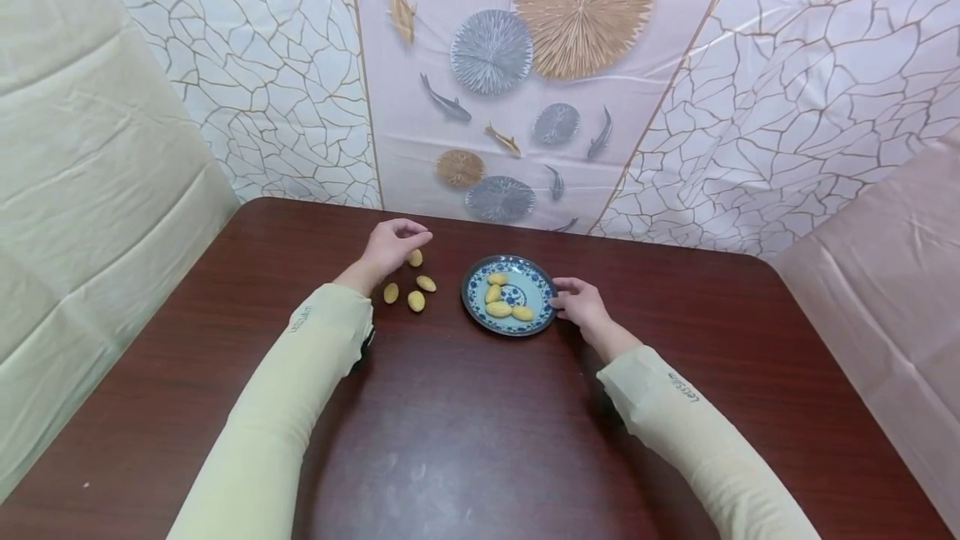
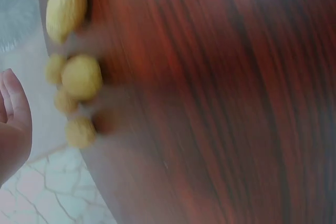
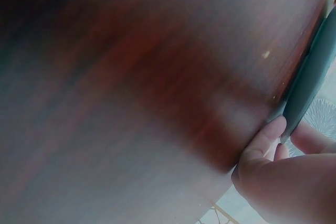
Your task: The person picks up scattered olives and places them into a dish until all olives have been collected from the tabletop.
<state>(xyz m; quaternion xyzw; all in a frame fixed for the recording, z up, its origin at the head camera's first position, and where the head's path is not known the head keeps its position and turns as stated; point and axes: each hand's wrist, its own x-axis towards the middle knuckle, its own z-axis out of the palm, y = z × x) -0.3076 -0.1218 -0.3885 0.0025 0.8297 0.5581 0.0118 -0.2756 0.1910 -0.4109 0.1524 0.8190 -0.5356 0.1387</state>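
Four small yellow lemon-like fruits [image 1: 498, 308] sit on the blue-and-white patterned plate [image 1: 508, 332], just right of the middle of the frame, strung along its left and lower parts. Left of the plate, four loose yellow fruits [image 1: 416, 301] lie on the dark wooden table [image 1: 450, 407]. The left wrist view shows five off the plate, so one is probably hidden behind the hand in the head view. By that count, I'd call the gathering a little under half done, with those loose ones left over.

The left hand [image 1: 390, 248] is over the farthest loose fruit, fingers loosely bent and thumb close to the fingertips. I see nothing held in it, and I'd take it as empty. The right hand [image 1: 583, 307] pinches the plate's right rim between thumb and fingers, well apart from the loose fruits.

What stands in the way is slight: the left hand blocks part of the loose group, and the fruits on the plate take up the side facing it, so the raised rim and those fruits look like the main obstacles. Around the table hang pale cloths [image 1: 97, 148], and across the top of the frame is a backdrop panel [image 1: 420, 132] printed with fish and round leaves.
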